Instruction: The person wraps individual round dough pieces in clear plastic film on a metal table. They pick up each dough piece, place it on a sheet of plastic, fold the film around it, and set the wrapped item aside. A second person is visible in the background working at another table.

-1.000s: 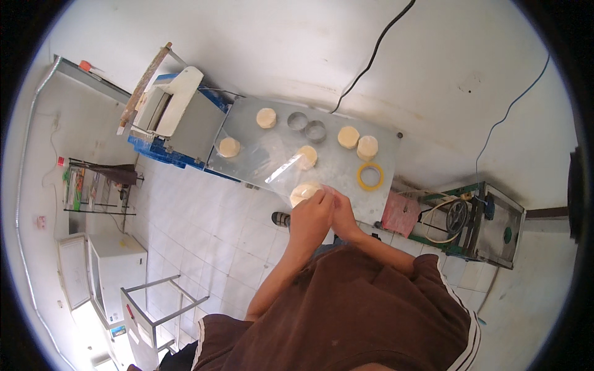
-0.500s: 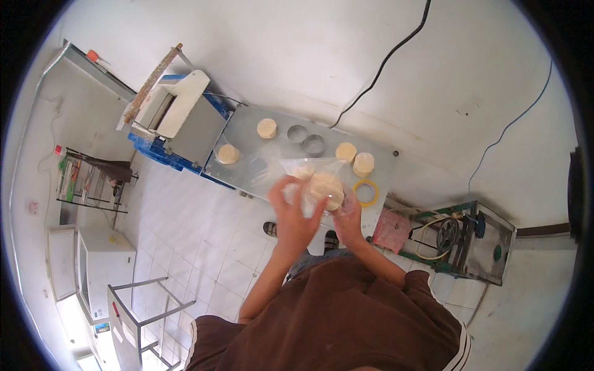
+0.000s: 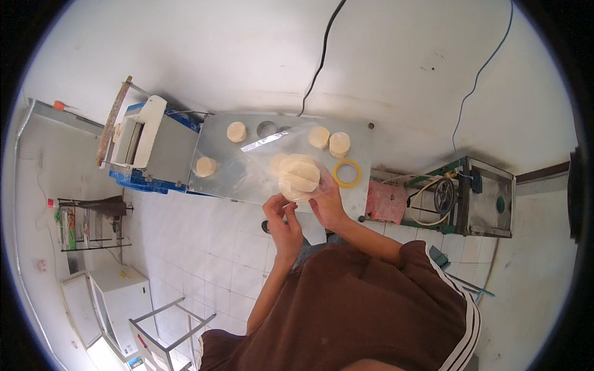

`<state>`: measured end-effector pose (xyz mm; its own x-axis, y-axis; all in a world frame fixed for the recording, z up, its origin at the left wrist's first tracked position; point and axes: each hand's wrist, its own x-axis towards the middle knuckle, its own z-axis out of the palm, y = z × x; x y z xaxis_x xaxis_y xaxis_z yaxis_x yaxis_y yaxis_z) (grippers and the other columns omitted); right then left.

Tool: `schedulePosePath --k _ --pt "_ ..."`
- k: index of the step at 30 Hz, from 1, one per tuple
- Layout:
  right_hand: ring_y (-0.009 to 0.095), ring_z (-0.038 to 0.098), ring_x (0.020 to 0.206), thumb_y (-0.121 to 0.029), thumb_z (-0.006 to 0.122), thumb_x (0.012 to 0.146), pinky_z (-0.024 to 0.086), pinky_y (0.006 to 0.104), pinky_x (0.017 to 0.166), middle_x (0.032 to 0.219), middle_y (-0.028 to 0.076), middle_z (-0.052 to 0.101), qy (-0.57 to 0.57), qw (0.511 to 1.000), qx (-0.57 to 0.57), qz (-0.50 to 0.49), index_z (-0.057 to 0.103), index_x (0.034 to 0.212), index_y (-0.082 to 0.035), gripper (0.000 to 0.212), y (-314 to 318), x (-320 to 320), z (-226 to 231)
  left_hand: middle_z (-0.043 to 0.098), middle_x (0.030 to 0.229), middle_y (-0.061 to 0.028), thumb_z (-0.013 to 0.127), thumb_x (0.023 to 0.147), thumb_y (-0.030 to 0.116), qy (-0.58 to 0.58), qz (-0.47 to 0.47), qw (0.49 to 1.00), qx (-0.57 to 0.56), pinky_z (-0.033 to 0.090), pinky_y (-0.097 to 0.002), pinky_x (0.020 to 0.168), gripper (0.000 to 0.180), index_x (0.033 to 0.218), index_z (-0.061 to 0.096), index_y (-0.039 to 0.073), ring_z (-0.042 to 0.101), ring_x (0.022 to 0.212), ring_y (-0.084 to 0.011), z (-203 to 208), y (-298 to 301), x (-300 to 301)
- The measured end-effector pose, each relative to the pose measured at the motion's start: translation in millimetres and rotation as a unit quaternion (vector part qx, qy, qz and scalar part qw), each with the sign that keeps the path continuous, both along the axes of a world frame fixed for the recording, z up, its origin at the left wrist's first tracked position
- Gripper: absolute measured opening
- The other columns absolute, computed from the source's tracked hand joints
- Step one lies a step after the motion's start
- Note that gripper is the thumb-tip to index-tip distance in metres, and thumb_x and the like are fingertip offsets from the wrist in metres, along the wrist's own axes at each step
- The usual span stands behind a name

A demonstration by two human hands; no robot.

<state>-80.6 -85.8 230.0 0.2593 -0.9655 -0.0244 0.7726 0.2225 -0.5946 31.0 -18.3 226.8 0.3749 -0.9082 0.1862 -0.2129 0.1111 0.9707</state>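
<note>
Over the table (image 3: 210,137), grips bag (image 3: 272,143) of likely soft rounds (image 3: 300,177) in right hand (image 3: 330,205), best cradled underneath; can't tell hold of left hand (image 3: 284,229).

R hand (image 3: 328,205): fingers partly hidden behind bagged dough rounds (image 3: 299,176). R metal ring (image 3: 284,129) mostly obscured by clear plastic bag (image 3: 289,143). Blk cable (image 3: 322,52) cut off, top edge.

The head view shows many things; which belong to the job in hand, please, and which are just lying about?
Likely in the job: clear plastic bag; bagged pale rounds; loose pale rounds.

Apparently lying about: metal rings; yellow ring; blue-and-white machine.
</note>
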Motion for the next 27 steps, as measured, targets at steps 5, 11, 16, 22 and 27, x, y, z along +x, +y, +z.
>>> schedulePosePath --k 5,11,16,22,27 --pt "0.020 0.060 0.127 0.006 0.067 0.091 0.052 0.0337 0.107 0.138 0.009 0.061 0.010 1.000 0.002 -0.017 0.047 0.146 -0.001 0.059 -1.1 0.5 3.2 0.067 0.108 -0.0163 0.066 0.098 0.003 -0.234 0.017 0.972 -0.019 0.055 -0.0373 0.082 0.028 0.123 0.055 0.000 0.069 0.094 -0.0295 8.9 -5.2 10.0" --pt "0.020 0.060 0.127 0.005 0.068 0.091 0.051 0.0339 0.107 0.137 0.009 0.061 0.005 0.999 0.008 -0.035 0.048 0.146 -0.001 0.059 -4.1 -2.2 4.6 0.064 0.111 -0.0165 0.084 0.084 0.007 -0.282 -0.007 0.955 -0.091 0.054 -0.0396 0.086 0.051 0.125 0.054 0.002 0.067 0.096 -0.0318 20.6 -15.5 6.4" --pt "0.018 0.061 0.126 0.002 0.068 0.093 0.051 0.0332 0.107 0.136 0.009 0.061 0.058 0.996 -0.023 -0.067 0.047 0.147 -0.001 0.058 -6.8 -0.3 -1.2 0.060 0.115 -0.0149 0.085 0.081 0.003 -0.348 0.025 0.920 -0.177 0.053 -0.0388 0.085 0.050 0.123 0.060 0.005 0.064 0.100 -0.0300 25.7 -21.2 3.0" --pt "0.017 0.060 0.124 0.000 0.069 0.094 0.052 0.0323 0.104 0.136 0.009 0.061 0.126 0.989 -0.048 -0.063 0.047 0.146 0.001 0.056 -7.6 -2.5 -5.6 0.061 0.113 -0.0137 0.080 0.081 -0.005 -0.364 0.017 0.914 -0.179 0.052 -0.0401 0.084 0.034 0.112 0.068 0.004 0.062 0.102 -0.0302 30.7 -27.2 1.6" --pt "0.017 0.061 0.122 -0.002 0.071 0.094 0.053 0.0315 0.103 0.133 0.009 0.063 0.139 0.982 -0.073 -0.106 0.049 0.145 0.001 0.055 -6.7 1.6 -1.3 0.063 0.107 -0.0130 0.075 0.083 -0.008 -0.366 0.011 0.912 -0.182 0.051 -0.0414 0.085 0.026 0.105 0.067 0.002 0.061 0.101 -0.0320 29.4 -27.3 -0.3"
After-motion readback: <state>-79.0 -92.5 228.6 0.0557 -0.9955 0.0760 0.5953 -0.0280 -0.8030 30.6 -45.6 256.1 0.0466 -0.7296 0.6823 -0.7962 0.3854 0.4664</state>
